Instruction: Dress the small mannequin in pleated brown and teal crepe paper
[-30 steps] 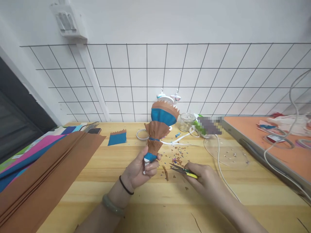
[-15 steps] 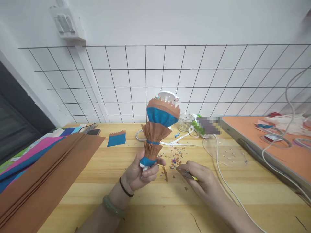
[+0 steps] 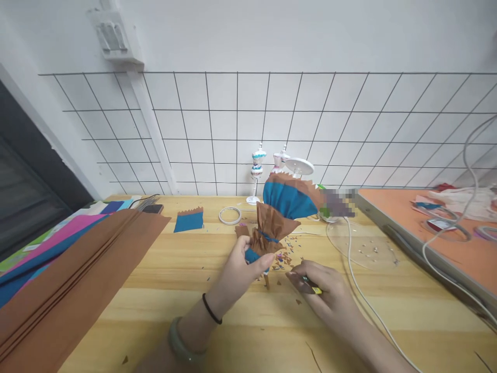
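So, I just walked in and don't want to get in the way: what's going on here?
A person's left hand holds a tilted brown-and-blue dress by its narrow end, above the table. The right hand holds small scissors, apart from the dress; whether their blades are open is hard to tell. Small scraps lie scattered near both hands.

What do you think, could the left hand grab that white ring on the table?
Probably not: the left hand is occupied holding the brown-and-blue dress, though the white ring lies uncovered nearby.
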`<state>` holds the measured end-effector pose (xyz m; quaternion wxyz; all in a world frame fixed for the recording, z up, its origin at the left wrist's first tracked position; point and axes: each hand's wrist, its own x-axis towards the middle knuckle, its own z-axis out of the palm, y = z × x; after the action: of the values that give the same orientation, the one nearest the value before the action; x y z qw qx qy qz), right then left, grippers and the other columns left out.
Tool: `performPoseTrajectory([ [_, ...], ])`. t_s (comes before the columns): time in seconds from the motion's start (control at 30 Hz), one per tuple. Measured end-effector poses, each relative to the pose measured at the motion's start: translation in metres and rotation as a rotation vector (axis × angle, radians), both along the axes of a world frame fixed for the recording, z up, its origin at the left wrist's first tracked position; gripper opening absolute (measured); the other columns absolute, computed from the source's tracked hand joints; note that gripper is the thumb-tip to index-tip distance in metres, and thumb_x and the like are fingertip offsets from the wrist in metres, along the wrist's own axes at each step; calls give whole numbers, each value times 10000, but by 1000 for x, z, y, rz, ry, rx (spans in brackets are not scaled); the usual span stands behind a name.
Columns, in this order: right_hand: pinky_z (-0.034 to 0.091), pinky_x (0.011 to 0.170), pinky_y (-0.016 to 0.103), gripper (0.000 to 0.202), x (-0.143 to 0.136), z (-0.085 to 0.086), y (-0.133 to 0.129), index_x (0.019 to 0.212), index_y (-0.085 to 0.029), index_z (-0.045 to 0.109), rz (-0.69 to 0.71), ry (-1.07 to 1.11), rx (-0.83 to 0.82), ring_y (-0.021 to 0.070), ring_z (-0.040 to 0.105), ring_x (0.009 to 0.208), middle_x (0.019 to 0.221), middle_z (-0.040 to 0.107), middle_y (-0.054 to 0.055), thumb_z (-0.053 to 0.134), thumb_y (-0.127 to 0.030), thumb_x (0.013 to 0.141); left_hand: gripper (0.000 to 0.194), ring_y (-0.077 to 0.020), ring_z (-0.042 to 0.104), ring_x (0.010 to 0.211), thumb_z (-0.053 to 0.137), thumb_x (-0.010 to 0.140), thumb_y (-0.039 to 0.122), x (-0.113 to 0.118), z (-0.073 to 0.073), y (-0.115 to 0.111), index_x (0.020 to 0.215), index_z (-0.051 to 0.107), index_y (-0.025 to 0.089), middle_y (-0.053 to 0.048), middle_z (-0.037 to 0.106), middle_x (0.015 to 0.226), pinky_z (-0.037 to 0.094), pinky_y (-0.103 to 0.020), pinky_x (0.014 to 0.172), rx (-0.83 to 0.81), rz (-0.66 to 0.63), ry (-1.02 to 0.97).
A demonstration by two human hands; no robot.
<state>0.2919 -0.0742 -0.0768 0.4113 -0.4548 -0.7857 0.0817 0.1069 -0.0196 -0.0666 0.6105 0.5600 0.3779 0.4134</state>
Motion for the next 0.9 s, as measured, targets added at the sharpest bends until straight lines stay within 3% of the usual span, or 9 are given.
performPoseTrajectory([
  [0.2, 559, 627, 248, 196, -7, 2, 0, 798, -187, 678, -112, 108, -56, 179, 704, 681, 759, 740, 64, 532, -296, 869, 338, -136, 534, 780, 621, 774, 301, 5, 4, -7, 1021, 418, 192, -39, 565, 1023, 406, -263, 660, 36, -19, -106],
  [0.37, 590, 668, 307, 258, -17, 5, -2, 856, -189, 739, -159, 187, -177, 239, 725, 737, 833, 761, 84, 577, -389, 828, 296, -170, 529, 931, 553, 812, 243, 10, 1, -12, 1050, 382, 199, -71, 534, 1125, 414, -286, 747, 47, -37, -196],
  [0.73, 538, 772, 312, 340, -21, 0, 1, 860, -166, 744, -162, 421, -434, 249, 677, 837, 841, 738, 57, 596, -465, 796, 315, -114, 504, 711, 493, 857, 443, 19, -8, -20, 1029, 422, 189, -48, 556, 1003, 401, -248, 620, -71, -125, -345],
  [0.8, 526, 730, 286, 351, -20, 1, 1, 827, -163, 736, -175, 435, -470, 233, 661, 798, 796, 722, 53, 594, -482, 792, 350, -118, 521, 694, 499, 845, 489, 19, -8, -19, 1007, 419, 190, -38, 569, 939, 411, -251, 608, -120, -145, -380],
  [0.9, 456, 514, 232, 390, -18, 1, 0, 747, -162, 709, -242, 462, -503, 158, 562, 564, 662, 651, 25, 577, -528, 787, 341, -139, 566, 699, 478, 855, 504, 15, -4, -16, 964, 417, 186, -35, 583, 867, 451, -289, 634, -185, -207, -412],
])
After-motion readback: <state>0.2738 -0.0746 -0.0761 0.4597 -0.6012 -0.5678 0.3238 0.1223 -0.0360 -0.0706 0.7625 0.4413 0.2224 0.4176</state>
